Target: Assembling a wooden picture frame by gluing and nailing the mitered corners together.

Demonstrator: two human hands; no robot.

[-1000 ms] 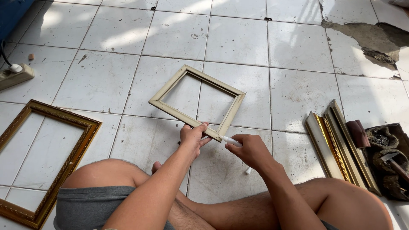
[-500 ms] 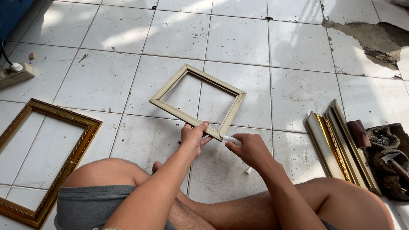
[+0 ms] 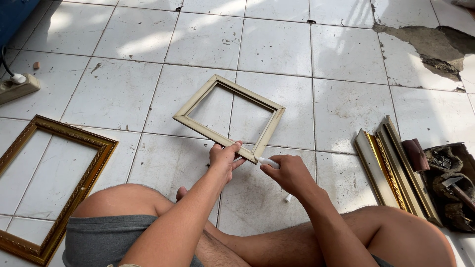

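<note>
A small pale gold picture frame (image 3: pixel 198 101), empty, is held tilted above the white tiled floor. My left hand (image 3: pixel 225 156) grips its near edge by the bottom corner. My right hand (image 3: pixel 289 174) holds a thin white stick-like tool (image 3: pixel 268 161), with its tip touching that same near corner of the frame. My bare knees and grey shorts fill the bottom of the view.
A larger ornate gold frame (image 3: pixel 74 198) lies on the floor at the left. Several lengths of gold moulding (image 3: pixel 391 168) lie at the right beside a dark heap of tools (image 3: pixel 452 180). A power strip (image 3: pixel 17 86) sits at far left. Broken tile (image 3: pixel 425 42) shows top right.
</note>
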